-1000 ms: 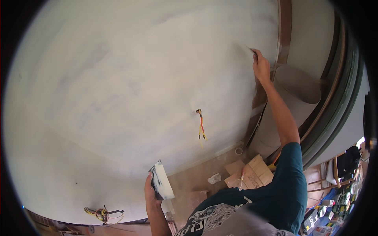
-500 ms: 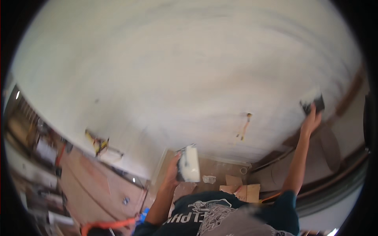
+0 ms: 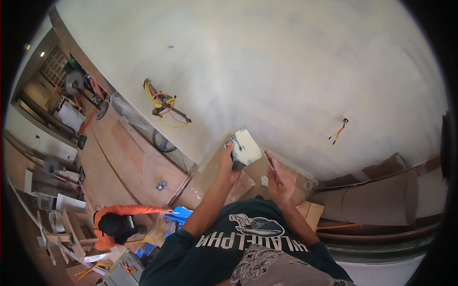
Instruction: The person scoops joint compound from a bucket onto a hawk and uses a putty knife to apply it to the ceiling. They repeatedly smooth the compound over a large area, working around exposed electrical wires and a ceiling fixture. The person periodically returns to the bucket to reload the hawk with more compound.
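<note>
My left hand [image 3: 228,168] grips a broad putty knife [image 3: 237,164], its blade loaded with white joint compound [image 3: 249,147]. My right hand [image 3: 282,185] is closed around a second putty knife [image 3: 270,161], seen almost edge-on, close to the right side of the compound. Whether the two blades touch, I cannot tell. Both hands are in front of my chest, below a large pale wall [image 3: 276,71] with smeared, patchy white and grey areas. Yellow and red wires [image 3: 162,104] stick out of the wall at left, and a smaller wire bundle [image 3: 340,131] at right.
At lower left a person in an orange sleeve [image 3: 138,209] reaches to a blue object [image 3: 180,214]. Brown sheeting [image 3: 114,148] covers the floor at left. Cardboard [image 3: 312,215] lies by my right arm, near a long ledge [image 3: 381,233]. A small box [image 3: 162,186] sits on the sheeting.
My right hand has come back from the far right of the wall to beside the left putty knife. The view has turned, bringing the person in orange into sight.
</note>
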`<state>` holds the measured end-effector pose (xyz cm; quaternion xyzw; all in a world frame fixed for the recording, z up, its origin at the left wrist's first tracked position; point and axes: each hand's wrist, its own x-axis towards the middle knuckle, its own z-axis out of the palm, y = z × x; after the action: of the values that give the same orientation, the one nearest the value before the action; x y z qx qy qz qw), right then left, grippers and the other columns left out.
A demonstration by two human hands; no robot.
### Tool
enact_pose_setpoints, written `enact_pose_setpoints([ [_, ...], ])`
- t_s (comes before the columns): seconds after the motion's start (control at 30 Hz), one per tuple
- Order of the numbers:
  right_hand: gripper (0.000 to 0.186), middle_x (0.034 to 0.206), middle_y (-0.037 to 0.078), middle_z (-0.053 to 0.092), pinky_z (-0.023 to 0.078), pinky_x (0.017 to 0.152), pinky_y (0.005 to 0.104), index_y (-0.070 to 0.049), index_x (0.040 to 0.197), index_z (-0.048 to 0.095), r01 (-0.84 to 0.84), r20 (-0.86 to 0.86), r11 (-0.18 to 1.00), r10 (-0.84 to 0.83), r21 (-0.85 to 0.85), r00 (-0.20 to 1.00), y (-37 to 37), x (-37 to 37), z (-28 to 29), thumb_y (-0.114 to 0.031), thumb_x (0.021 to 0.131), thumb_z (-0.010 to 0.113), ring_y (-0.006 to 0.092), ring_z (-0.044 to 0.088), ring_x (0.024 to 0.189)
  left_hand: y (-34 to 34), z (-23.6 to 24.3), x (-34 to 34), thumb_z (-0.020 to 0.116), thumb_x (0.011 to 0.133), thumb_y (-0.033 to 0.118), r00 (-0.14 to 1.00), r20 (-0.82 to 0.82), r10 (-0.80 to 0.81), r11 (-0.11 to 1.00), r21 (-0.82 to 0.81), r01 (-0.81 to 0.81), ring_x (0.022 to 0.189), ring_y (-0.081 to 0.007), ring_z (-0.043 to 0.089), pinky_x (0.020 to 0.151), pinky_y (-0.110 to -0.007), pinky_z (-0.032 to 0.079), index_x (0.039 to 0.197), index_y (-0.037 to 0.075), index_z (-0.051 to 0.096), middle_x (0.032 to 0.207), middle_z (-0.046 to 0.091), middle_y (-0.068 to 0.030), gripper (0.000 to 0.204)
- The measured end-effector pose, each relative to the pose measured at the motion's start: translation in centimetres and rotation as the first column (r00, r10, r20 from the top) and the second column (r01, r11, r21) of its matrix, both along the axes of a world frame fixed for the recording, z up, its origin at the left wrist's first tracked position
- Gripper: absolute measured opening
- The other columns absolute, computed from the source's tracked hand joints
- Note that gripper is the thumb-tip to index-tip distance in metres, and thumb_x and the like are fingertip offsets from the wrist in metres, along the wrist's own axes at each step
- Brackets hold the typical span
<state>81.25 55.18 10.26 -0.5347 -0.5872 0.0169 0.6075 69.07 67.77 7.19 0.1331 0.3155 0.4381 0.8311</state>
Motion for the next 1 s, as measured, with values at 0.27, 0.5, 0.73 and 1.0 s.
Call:
enact_pose_setpoints([
  [0.27,0.069,0.135,0.010,0.058,0.052,0.097,0.0348,-0.015,0.130,0.061,-0.012,0.202,0.910,0.105,-0.415,0.974,0.4,-3.4,-1.4,0.020,0.071,0.052,0.0289,0.058,0.122,-1.3,3.9,-7.7,0.045,0.104,0.027,0.986,-0.167,0.016,0.937,0.348,0.044,0.094,-0.0153,0.064,0.085,-0.031,0.052,0.122,0.003,0.055,0.107,0.065,-0.0079,0.032],
  [0.5,0.066,0.125,0.004,0.065,0.038,0.102,0.0415,-0.015,0.120,0.068,0.235,0.341,0.942,-0.145,-0.240,0.929,1.1,-5.1,4.6,0.017,0.064,0.054,0.0303,0.053,0.121,-1.2,8.2,-12.2,0.037,0.106,0.035,0.744,-0.623,0.242,0.583,0.706,0.402,0.090,-0.0142,0.057,0.084,-0.028,0.045,0.121,0.000,0.058,0.096,0.062,-0.0085,0.043],
  [0.73,0.057,0.107,-0.005,0.066,0.036,0.089,0.0387,-0.020,0.109,0.073,0.220,0.403,0.944,-0.107,-0.246,0.909,1.7,-12.0,5.6,0.006,0.059,0.073,0.0227,0.052,0.101,-2.3,7.7,-13.3,0.032,0.107,0.028,0.721,-0.580,0.378,0.417,0.803,0.427,0.073,-0.0294,0.061,0.069,-0.039,0.047,0.128,0.000,0.056,0.085,0.064,-0.0198,0.042],
  [1.0,0.050,0.097,-0.005,0.066,0.035,0.085,0.0378,-0.019,0.106,0.073,0.171,0.377,0.930,-0.038,-0.325,0.925,1.1,-13.6,4.4,0.007,0.063,0.070,0.0211,0.053,0.096,-1.5,7.0,-14.3,0.031,0.107,0.028,0.725,-0.519,0.453,0.436,0.838,0.328,0.080,-0.0368,0.062,0.074,-0.041,0.048,0.122,-0.001,0.056,0.090,0.064,-0.0226,0.040],
])
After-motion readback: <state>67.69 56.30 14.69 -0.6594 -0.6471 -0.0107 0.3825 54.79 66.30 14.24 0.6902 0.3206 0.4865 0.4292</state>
